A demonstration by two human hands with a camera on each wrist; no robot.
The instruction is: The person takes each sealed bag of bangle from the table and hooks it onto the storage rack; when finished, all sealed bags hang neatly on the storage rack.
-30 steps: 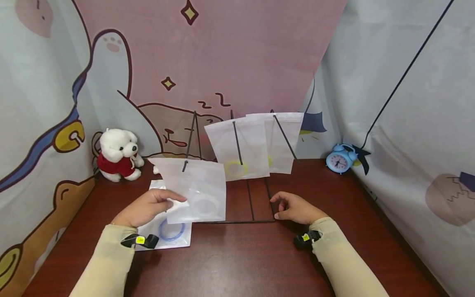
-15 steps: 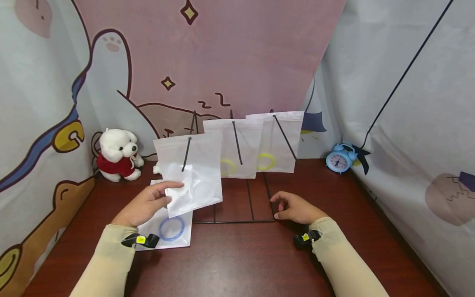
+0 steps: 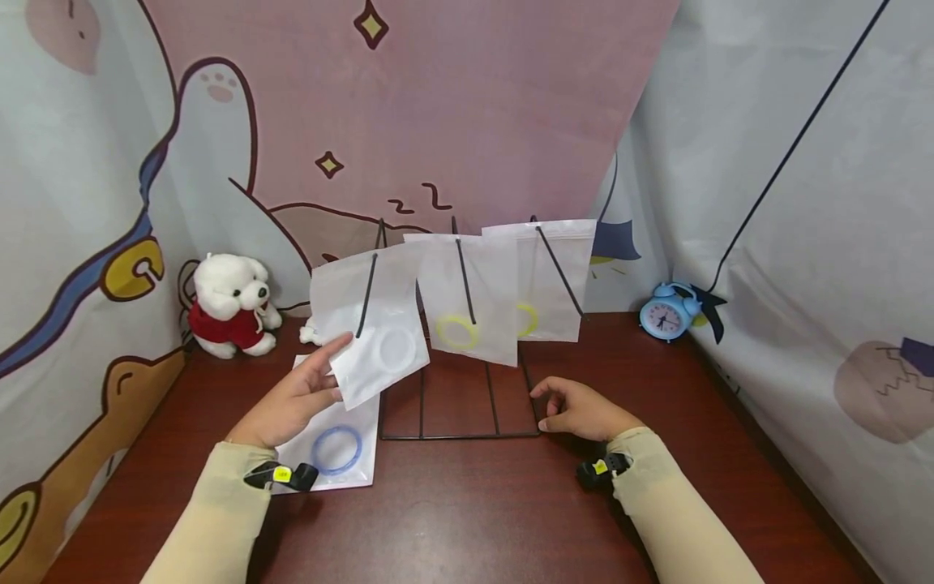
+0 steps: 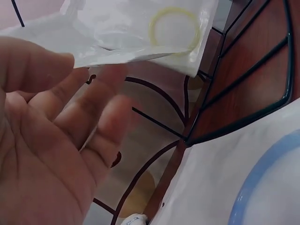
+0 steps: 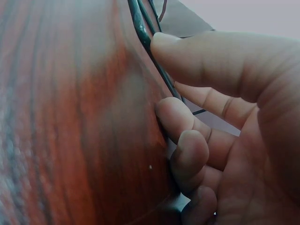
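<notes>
A white zip bag (image 3: 394,300) with a pale ring inside hangs tilted from the left hook of a black wire display rack (image 3: 460,438). My left hand (image 3: 295,401) is at its lower left, fingers extended and fingertips close against its edge; in the left wrist view, thumb and fingers stand apart under the bag's edge. Two more white bags, the middle bag (image 3: 489,308) and the right bag (image 3: 558,280), hang from the other hooks, yellow rings showing through. My right hand (image 3: 584,410) holds the rack's front right corner, thumb against the rod (image 5: 143,30), fingers curled.
Flat on the table, partly under my left forearm, lies a white bag (image 3: 357,462) with a blue ring. A white plush dog (image 3: 229,300) in red sits back left. A blue alarm clock (image 3: 670,312) stands back right. Printed curtains surround the brown table (image 3: 452,519).
The left bag has slid back and up along its hook and now tilts; my left fingers have loosened from it. The middle and right bags have swung slightly. My right hand stays put.
</notes>
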